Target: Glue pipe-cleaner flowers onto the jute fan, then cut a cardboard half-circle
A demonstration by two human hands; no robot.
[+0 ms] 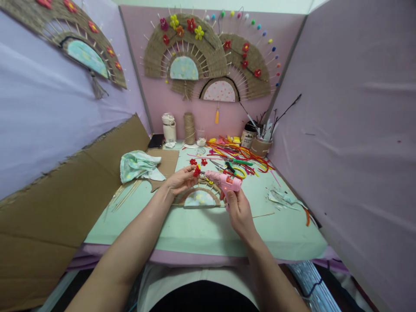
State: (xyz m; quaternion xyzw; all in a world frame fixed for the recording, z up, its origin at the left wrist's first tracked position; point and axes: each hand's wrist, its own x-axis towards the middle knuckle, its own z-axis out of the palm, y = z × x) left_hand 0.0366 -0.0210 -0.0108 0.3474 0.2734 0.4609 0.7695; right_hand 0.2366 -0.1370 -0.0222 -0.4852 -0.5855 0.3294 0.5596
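Between the fingertips of my left hand point(182, 180) is a small red flower point(196, 170) with a bit of yellow on it. My right hand point(239, 211) is wrapped round the handle of a pink hot glue gun point(224, 180). Its nozzle points left and meets or nearly meets the flower; I cannot tell which. Below both hands lies a fan point(199, 198) with a pale patterned half-round centre and a twine border, partly hidden by my hands and the gun. Two more red flowers point(204, 161) rest on the table just behind the held one.
Scissors point(238, 172), pliers point(242, 162) and a heap of coloured pipe cleaners point(234, 149) lie behind the gun. Patterned cloth point(139, 165) and thin sticks point(128, 195) are at left. A twine spool point(189, 128) and white bottle point(169, 128) stand at the back. Cardboard point(81, 182) borders the left.
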